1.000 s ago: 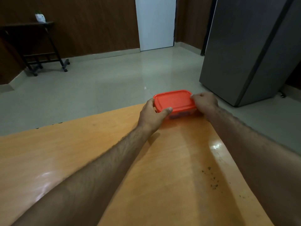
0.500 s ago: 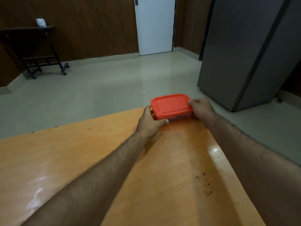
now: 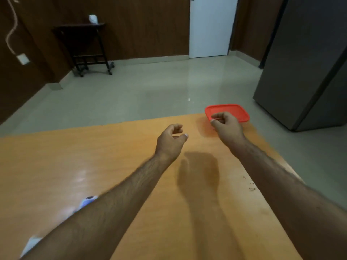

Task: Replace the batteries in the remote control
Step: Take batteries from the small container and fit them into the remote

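Head view: red-lidded container (image 3: pixel 228 111) sat at table's (image 3: pixel 131 184) far right corner. Left hand (image 3: pixel 171 140) and right hand (image 3: pixel 226 126) hovered loosely curled, holding nothing. Remote unidentifiable; bare tabletop between forearms.

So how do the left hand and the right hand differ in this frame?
The left hand hovers over bare orange wooden table, nearer the person; the right hand is farther out, in front of the red-lidded plastic container at the table's far edge. The left hand's thumb and fingers stand apart; the right hand's fingers curl tighter. Both hold nothing, palms down.
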